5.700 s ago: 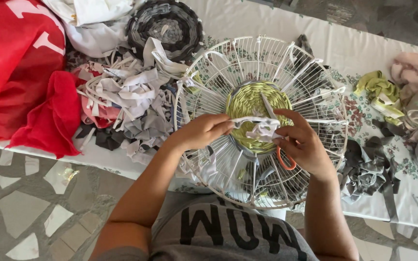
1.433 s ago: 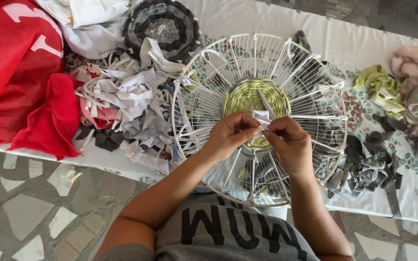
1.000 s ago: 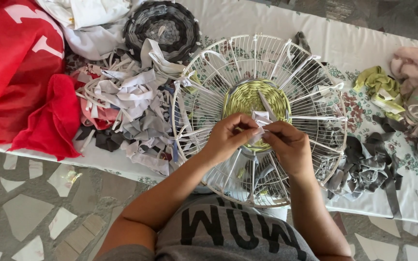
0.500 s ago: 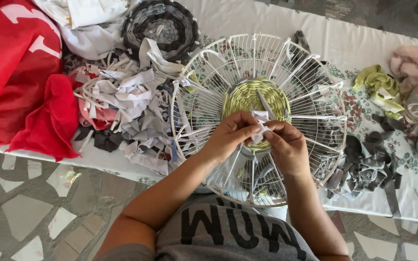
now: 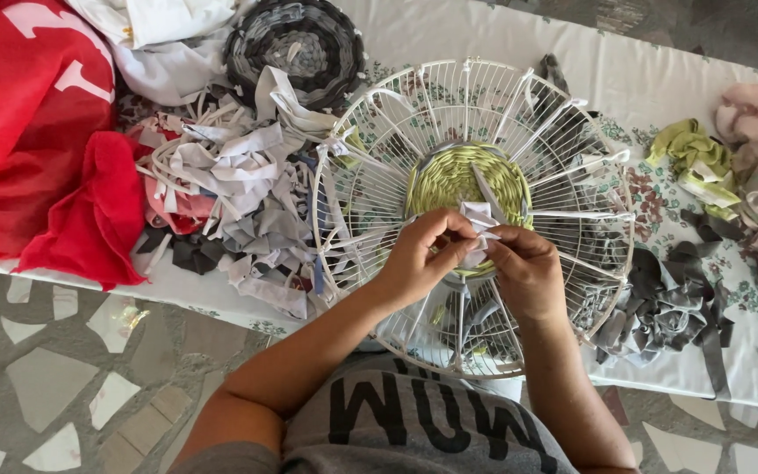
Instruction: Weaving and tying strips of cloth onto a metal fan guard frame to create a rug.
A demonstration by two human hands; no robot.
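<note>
1. Red cloth (image 5: 28, 132) is heaped at the far left of the table (image 5: 660, 70), and a pile of cut fabric strips (image 5: 230, 193) in white, grey and pink lies just to its right. A finished round mat (image 5: 296, 44) in dark grey is seen at the far edge, beyond the pile.
2. A round white wire frame (image 5: 475, 211) is set at the centre, its near edge overhanging the table towards the person. A small disc of yellow-green weaving (image 5: 458, 175) is worked around the hub. Only this inner part is judged done; the outer spokes are bare, so most of the weaving appears left.
3. The left hand (image 5: 423, 259) is held over the near half of the frame, its thumb and forefinger pressed together on a pale strip (image 5: 480, 224).
4. The pale strip lies between the two hands, at the near right edge of the green disc, and is touched by fingertips from both sides. It is bunched at the pinch; where its free end goes cannot be told.
5. The right hand (image 5: 528, 272) meets the left, its fingers curled and pinching the same strip from the right.
6. Grey strips (image 5: 668, 307) lie right of the frame, with green strips (image 5: 690, 154) and pink cloth (image 5: 752, 114) at the far right.
</note>
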